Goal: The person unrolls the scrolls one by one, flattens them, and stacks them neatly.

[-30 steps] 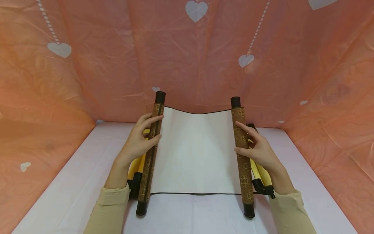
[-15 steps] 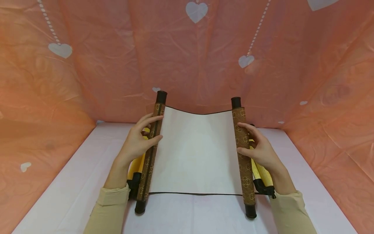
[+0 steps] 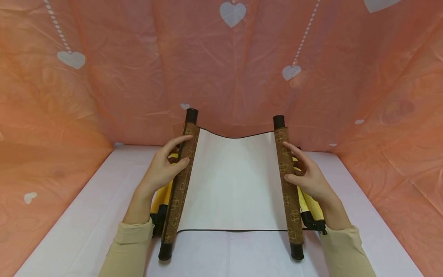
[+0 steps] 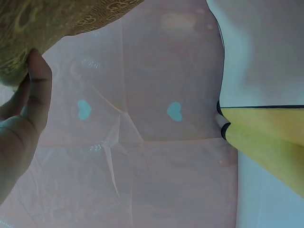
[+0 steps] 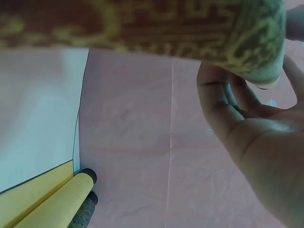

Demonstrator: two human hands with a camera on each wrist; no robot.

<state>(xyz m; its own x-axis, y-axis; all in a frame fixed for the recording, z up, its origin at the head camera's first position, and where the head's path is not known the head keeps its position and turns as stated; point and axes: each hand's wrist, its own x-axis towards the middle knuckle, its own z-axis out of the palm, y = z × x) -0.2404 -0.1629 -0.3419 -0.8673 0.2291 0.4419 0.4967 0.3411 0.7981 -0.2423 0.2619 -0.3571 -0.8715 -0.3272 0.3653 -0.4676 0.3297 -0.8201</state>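
A hanging scroll is partly unrolled, its white sheet [image 3: 235,181] spanning two brown, gold-patterned rollers with black end knobs. My left hand [image 3: 159,169] grips the left roller [image 3: 180,188], with thumb and index fingertip on its upper side. On the other side, my right hand [image 3: 313,179] holds the right roller [image 3: 290,196] in the same manner. The sheet sags slightly along its far edge. In the left wrist view, fingers [image 4: 40,90] curl against the patterned roll [image 4: 28,28]. The right wrist view has the roller [image 5: 190,28] overhead, with fingers behind it.
Yellow rolls [image 3: 160,196] with black ends lie outside the left roller, and similar yellow rolls [image 3: 313,207] outside the right one. A blue patterned roll [image 5: 83,213] shows in the right wrist view. A pink heart-printed sheet [image 3: 221,69] encloses the white table [image 3: 86,204].
The left roller has turned, hiding its dark stripe, and its near end has shifted slightly towards me. The right thumb and index finger have moved slightly right.
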